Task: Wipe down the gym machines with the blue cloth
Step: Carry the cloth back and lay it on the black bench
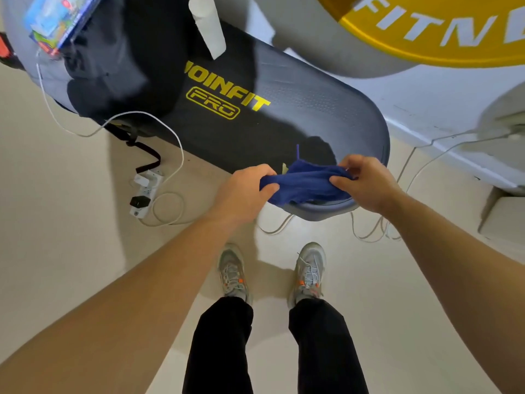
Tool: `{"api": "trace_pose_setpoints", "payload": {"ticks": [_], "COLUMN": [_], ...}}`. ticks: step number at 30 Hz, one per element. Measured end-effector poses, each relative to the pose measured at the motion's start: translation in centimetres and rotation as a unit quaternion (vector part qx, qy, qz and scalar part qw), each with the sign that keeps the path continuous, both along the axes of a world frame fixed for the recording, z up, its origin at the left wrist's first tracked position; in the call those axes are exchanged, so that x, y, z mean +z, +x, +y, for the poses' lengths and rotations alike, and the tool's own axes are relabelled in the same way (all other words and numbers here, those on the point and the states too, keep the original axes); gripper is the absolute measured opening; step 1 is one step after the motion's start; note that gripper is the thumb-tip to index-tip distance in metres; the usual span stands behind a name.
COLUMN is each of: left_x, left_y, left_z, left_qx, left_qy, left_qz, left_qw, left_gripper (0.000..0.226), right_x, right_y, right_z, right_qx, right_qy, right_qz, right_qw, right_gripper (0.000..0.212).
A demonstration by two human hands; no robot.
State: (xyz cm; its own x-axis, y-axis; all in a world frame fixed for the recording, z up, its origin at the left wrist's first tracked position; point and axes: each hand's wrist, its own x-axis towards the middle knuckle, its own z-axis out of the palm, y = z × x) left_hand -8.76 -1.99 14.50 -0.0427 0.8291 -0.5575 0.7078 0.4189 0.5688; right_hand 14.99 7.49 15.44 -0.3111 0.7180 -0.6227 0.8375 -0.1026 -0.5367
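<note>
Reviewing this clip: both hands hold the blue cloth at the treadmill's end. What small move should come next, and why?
Probably press the blue cloth flat onto the treadmill deck and begin a stroke. The left hand and right hand pinch it bunched between them over the deck's rounded end, so little of it could wipe as held.

Power strip [148, 188], white cable [182, 150], pale floor [56, 228]

Pale floor [71, 223], treadmill deck [284, 89] on it, pwr strip [145, 191], prob. charger cables [182, 155]

Head-worn wide-angle view, facing steeply down, close above machine deck [312, 103]
</note>
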Motion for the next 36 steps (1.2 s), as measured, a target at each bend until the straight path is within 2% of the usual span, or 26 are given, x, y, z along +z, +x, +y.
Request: {"api": "trace_pose_setpoints", "payload": {"ticks": [3, 5, 7, 10, 11, 13, 15, 16, 21, 26, 31, 36], "left_x": [0.0, -0.1, 0.3, 1.8, 2.5, 3.4, 3.8, 3.8, 4.0, 6.1, 8.5, 6.9], "left_y": [0.6, 0.8, 1.0, 1.2, 1.3, 1.4, 1.0, 0.6, -0.4, -0.6, -2.0, -3.1], "left_z": [0.3, 0.2, 0.6, 1.9, 2.3, 2.8, 3.1, 3.3, 5.9, 10.4, 12.9, 12.3], "left_qx": [-0.013, 0.006, 0.046, -0.01, -0.039, -0.079, -0.081, -0.071, -0.064, -0.045, -0.066, -0.079], "left_qy": [-0.033, -0.054, -0.008, 0.076, 0.086, 0.116, 0.147, 0.153, 0.143, 0.151, 0.18, 0.25], "left_qz": [0.019, 0.004, -0.027, -0.03, -0.023, 0.019, 0.065, 0.076, 0.105, 0.135, 0.218, 0.253], "left_qw": [0.999, 0.999, 0.999, 0.997, 0.995, 0.99, 0.984, 0.983, 0.982, 0.978, 0.957, 0.931], "left_gripper": [0.01, 0.029, 0.053, 0.074, 0.07, 0.045, 0.021, 0.017, 0.015, 0.022, 0.025, 0.023], "right_x": [0.7, 1.7, 2.9, 4.8, 5.6, 6.9, 7.8, 8.1, 7.0, 6.8, 8.7, 7.7], "right_y": [-0.8, -2.0, -3.3, -4.5, -4.6, -4.5, -3.9, -3.6, -1.6, -1.7, -2.0, -1.0], "right_z": [0.3, 0.6, 0.8, 1.1, 1.3, 1.8, 2.4, 2.6, 4.1, 7.5, 9.7, 9.8], "right_qx": [-0.034, 0.0, 0.074, 0.15, 0.167, 0.18, 0.157, 0.139, 0.143, 0.122, 0.162, 0.196], "right_qy": [-0.017, -0.007, -0.007, -0.022, -0.027, -0.028, -0.004, 0.009, 0.079, 0.162, 0.227, 0.271], "right_qz": [0.077, 0.102, 0.089, 0.063, 0.059, 0.06, 0.055, 0.041, -0.1, -0.126, -0.159, -0.189], "right_qw": [0.996, 0.995, 0.993, 0.986, 0.984, 0.981, 0.986, 0.989, 0.982, 0.971, 0.947, 0.923], "right_gripper": [0.017, 0.023, 0.031, 0.029, 0.028, 0.023, 0.016, 0.013, 0.011, 0.004, 0.016, 0.025]}}
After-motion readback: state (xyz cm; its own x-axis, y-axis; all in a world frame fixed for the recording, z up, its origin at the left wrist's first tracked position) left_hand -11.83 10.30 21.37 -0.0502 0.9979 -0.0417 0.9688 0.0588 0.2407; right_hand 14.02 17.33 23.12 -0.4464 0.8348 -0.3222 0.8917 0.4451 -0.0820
